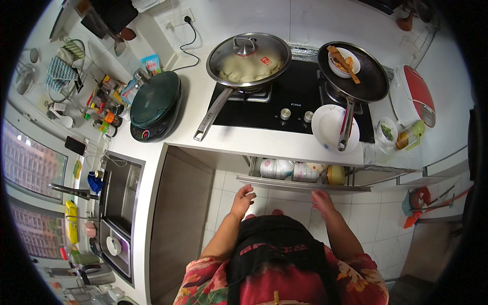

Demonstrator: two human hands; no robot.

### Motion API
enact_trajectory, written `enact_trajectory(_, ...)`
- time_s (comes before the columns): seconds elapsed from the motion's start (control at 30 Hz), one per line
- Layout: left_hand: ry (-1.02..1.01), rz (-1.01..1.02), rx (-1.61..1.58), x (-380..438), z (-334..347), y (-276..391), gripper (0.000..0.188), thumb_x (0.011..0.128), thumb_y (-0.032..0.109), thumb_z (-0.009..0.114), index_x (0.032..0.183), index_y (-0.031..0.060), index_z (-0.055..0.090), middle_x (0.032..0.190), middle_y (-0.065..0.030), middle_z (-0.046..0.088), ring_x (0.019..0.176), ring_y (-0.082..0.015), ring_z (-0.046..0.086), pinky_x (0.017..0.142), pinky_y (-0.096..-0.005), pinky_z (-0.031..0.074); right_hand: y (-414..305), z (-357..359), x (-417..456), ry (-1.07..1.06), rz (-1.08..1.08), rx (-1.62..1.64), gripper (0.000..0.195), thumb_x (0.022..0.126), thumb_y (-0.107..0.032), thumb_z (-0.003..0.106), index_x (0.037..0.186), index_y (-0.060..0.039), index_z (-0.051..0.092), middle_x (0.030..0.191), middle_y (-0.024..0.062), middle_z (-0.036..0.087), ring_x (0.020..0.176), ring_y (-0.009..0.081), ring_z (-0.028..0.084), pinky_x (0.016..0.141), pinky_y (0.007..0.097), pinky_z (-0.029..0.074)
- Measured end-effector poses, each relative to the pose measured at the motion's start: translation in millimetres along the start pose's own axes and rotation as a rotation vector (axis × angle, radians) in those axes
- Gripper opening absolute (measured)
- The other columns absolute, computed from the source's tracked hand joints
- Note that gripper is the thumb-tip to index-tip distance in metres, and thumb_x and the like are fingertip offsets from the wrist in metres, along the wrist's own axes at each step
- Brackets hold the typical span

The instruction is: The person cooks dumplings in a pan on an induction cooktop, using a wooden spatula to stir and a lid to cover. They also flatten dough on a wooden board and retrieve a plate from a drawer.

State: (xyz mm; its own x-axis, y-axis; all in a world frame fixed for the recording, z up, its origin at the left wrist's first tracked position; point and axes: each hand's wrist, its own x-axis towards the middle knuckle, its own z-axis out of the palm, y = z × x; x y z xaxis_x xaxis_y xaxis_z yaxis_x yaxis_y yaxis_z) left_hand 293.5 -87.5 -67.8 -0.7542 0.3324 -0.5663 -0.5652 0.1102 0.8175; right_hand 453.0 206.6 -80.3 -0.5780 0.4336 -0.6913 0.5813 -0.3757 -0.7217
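Below the counter a drawer (301, 185) is pulled partway out, with stacked patterned bowls (280, 169) and a yellow bowl (336, 175) inside. My left hand (243, 201) is just short of the drawer front's left part, empty, its fingers apart and slightly curled. Near the right part of that front is my right hand (323, 202), slightly blurred, with nothing seen in it. Above the drawer, a white plate (324, 127) rests at the counter edge, partly under the handle of a black frying pan (368, 76). That pan holds a white bowl (354, 63) with food and a wooden spatula (343, 65) across it.
A lidded pan (249, 59) of pale food sits on the left burner of the black cooktop (263, 118), its handle jutting past the counter edge. Left of it stands a green-lidded electric griddle (154, 101). A sink (120, 190) is at left, a red-and-white rice cooker (413, 95) at right.
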Motion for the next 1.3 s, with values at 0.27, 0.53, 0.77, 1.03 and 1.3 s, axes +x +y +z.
enact_trajectory(0.27, 0.152, -0.140, -0.180, -28, -29, -23, 0.032, 0.090, 0.015, 0.061, 0.120, 0.0043, 0.054, 0.112, -0.0108, 0.065, 0.096, -0.0245, 0.064, 0.082, -0.0381, 0.052, -1, 13, 43, -0.155, -0.009, 0.423, 0.058, 0.087, -0.011, 0.067, 0.138, -0.0034, 0.041, 0.141, 0.0114, 0.040, 0.119, 0.0232, 0.051, 0.094, 0.0417, 0.047)
enact_trajectory(0.53, 0.282, -0.109, -0.280, -39, -48, -22, 0.033, 0.090, 0.017, 0.062, 0.119, 0.0035, 0.054, 0.106, -0.0086, 0.065, 0.091, -0.0207, 0.064, 0.077, -0.0349, 0.052, -36, 45, 54, -0.165, -0.052, 0.528, 0.072, 0.091, -0.004, 0.057, 0.152, -0.0077, 0.018, 0.158, 0.0063, 0.012, 0.133, 0.0247, 0.037, 0.101, 0.0436, 0.041)
enact_trajectory(0.77, 0.245, -0.055, -0.311, -5, -69, 7, 0.030, 0.091, 0.016, 0.060, 0.118, 0.0041, 0.055, 0.111, -0.0106, 0.063, 0.093, -0.0227, 0.063, 0.080, -0.0363, 0.052, -39, 66, 76, -0.101, -0.064, 0.618, 0.074, 0.088, -0.001, 0.057, 0.152, -0.0118, 0.020, 0.158, 0.0027, 0.013, 0.133, 0.0236, 0.035, 0.101, 0.0457, 0.037)
enact_trajectory(1.03, 0.074, 0.080, -0.281, 60, -98, 114, 0.025, 0.092, 0.013, 0.058, 0.116, 0.0040, 0.058, 0.104, -0.0074, 0.065, 0.084, -0.0167, 0.063, 0.075, -0.0291, 0.052, -18, 61, 104, -0.030, -0.130, 0.522, 0.049, 0.087, -0.006, 0.058, 0.132, -0.0189, 0.044, 0.134, -0.0003, 0.041, 0.119, 0.0233, 0.048, 0.090, 0.0444, 0.043)
enact_trajectory(1.3, -0.171, 0.115, -0.220, 107, -136, 159, 0.025, 0.095, 0.015, 0.057, 0.118, 0.0046, 0.060, 0.097, -0.0020, 0.066, 0.078, -0.0088, 0.061, 0.071, -0.0234, 0.050, -34, 105, 76, 0.197, 0.091, 0.333, 0.039, 0.090, -0.026, 0.063, 0.126, -0.0143, 0.055, 0.107, 0.0034, 0.062, 0.097, 0.0196, 0.060, 0.081, 0.0384, 0.047)
